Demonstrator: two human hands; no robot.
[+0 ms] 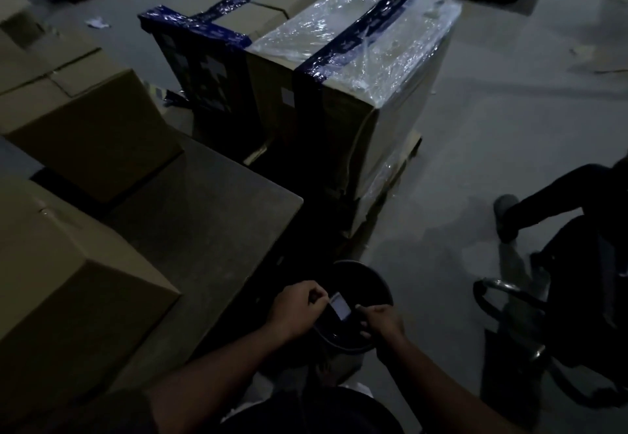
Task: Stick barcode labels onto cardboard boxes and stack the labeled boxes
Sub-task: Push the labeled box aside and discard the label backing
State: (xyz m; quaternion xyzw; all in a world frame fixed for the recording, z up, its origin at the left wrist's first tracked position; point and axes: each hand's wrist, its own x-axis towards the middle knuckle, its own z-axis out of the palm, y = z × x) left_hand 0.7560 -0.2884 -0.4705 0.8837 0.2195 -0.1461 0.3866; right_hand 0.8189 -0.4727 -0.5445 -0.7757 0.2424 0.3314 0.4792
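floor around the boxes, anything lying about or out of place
A crumpled white scrap lies loose on the floor at upper left, beyond the boxes. More bits sit on the floor at far right, too dim to identify. Nothing looks spilled.

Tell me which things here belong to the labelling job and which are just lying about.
Part of the job:
- label, held between left hand and right hand
- plain cardboard boxes on the table
- dark bin under the hands, probably for peeled backing

Just lying about:
- wrapped taped cartons
- office chair
- paper scrap on floor
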